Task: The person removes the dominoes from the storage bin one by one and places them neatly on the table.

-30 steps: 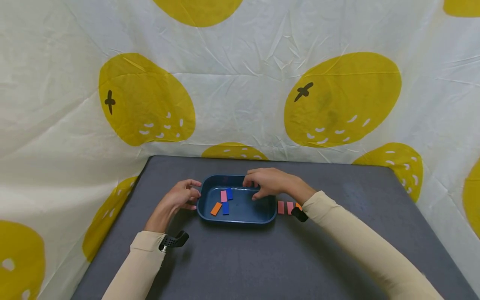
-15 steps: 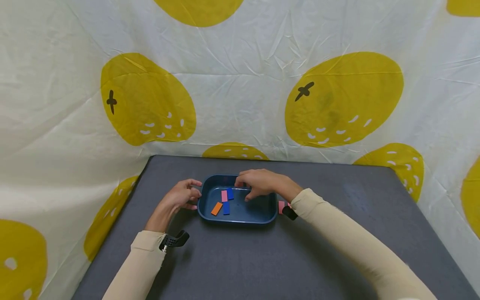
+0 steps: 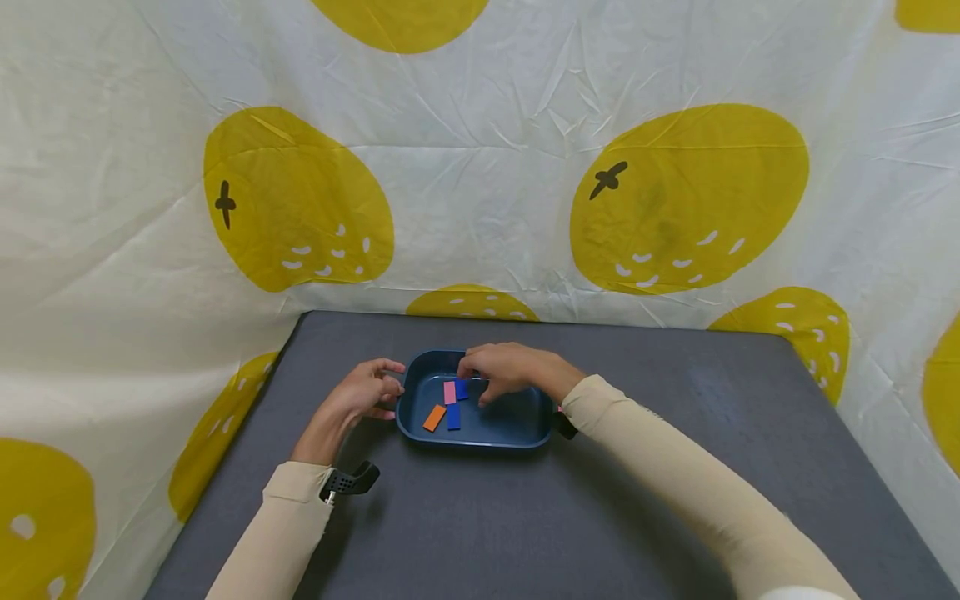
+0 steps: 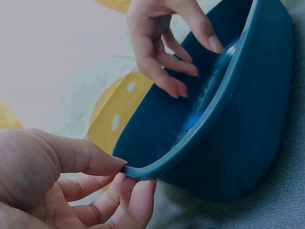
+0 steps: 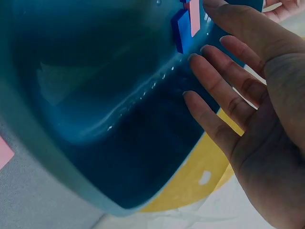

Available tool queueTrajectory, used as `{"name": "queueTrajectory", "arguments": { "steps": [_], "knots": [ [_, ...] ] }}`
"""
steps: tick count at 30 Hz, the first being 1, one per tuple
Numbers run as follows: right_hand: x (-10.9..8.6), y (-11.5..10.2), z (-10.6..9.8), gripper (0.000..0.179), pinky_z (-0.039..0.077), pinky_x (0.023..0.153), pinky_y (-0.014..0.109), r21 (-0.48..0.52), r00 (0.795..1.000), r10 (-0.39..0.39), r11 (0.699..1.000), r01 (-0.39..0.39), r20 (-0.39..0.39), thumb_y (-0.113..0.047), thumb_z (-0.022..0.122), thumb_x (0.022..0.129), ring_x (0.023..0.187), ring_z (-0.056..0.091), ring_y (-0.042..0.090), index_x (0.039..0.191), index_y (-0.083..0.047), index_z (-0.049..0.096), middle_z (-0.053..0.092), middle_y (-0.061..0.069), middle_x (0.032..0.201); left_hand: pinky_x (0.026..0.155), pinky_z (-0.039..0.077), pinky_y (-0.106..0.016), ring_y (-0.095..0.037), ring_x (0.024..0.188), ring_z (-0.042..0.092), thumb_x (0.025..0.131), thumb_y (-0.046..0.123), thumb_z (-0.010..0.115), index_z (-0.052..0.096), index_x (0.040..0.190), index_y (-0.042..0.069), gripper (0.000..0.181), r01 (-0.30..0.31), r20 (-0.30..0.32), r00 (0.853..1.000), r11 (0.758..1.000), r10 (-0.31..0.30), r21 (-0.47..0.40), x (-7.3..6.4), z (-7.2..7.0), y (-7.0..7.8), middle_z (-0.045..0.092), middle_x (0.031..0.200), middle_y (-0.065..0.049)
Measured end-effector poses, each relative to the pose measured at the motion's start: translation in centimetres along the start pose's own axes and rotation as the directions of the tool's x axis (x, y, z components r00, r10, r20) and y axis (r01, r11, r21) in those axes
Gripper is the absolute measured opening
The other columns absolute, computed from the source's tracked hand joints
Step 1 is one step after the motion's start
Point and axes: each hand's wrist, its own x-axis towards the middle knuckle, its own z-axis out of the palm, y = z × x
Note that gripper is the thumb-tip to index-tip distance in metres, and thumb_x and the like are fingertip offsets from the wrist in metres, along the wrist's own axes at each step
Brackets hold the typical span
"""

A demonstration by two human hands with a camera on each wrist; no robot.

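Note:
A dark blue rectangular tray (image 3: pixel 510 443) stands on the grey table, with two blue blocks (image 3: pixel 453 417), a pink block (image 3: pixel 449 392) and an orange block (image 3: pixel 433 417) lying toward its left side. My left hand (image 3: pixel 362 390) pinches the tray's left rim between thumb and fingers, as the left wrist view shows. Over the tray's inside hovers my right hand (image 3: pixel 508 367), fingers spread and slightly bent, nothing between them. Its fingertips (image 5: pixel 193 57) are close to the upper blue block (image 5: pixel 181 31) and the pink block.
Right of the tray, a pink block (image 5: pixel 4 153) lies on the grey table (image 3: pixel 480 517), mostly hidden by the right wrist in the head view. A white cloth (image 3: pixel 480 225) with yellow fruit prints hangs behind the table and along its sides.
My right hand has moved left over the tray, toward the blocks inside. Its sleeve now covers the row of blocks on the table at right. The left hand has stayed at the rim.

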Motion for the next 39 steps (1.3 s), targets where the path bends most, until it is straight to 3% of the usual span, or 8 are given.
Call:
{"name": "queueTrajectory", "arguments": {
  "steps": [22,30,39],
  "knots": [
    [2.0,-1.1,0.7,0.067,0.043,0.112,0.043,-0.057,0.993,0.046,0.998,-0.040,0.106,-0.031,0.078,0.090,0.121,0.053,0.019,0.148,-0.016,0.048,0.053,0.004,0.145,0.064,0.061,-0.036,-0.027,0.090,0.060,0.095,0.002,0.057,0.053,0.138,0.004,0.043,0.008,-0.007,1.000,1.000,-0.008,0.004,0.1,0.0,0.0,0.059,0.117,-0.020],
    [2.1,-0.7,0.9,0.065,0.046,0.109,0.037,0.018,0.992,0.016,1.000,-0.018,0.123,-0.024,0.076,0.092,0.122,0.055,0.020,0.149,-0.011,0.047,0.052,0.007,0.146,0.064,0.060,-0.036,-0.028,0.091,0.060,0.095,0.001,0.057,0.053,0.138,0.004,0.043,0.004,-0.001,1.000,1.000,-0.004,0.002,0.1,0.0,0.0,0.059,0.117,-0.020],
    [1.9,-0.5,1.1,0.055,0.050,0.104,0.034,-0.004,0.993,-0.019,1.000,0.020,0.119,-0.014,0.077,0.091,0.118,0.057,0.022,0.142,-0.010,0.056,0.056,0.008,0.136,0.064,0.060,-0.035,-0.027,0.089,0.060,0.096,0.002,0.057,0.053,0.139,0.004,0.043,0.005,0.002,1.000,1.000,-0.005,0.001,0.0,0.0,0.0,0.059,0.115,-0.019]
  ]
}}
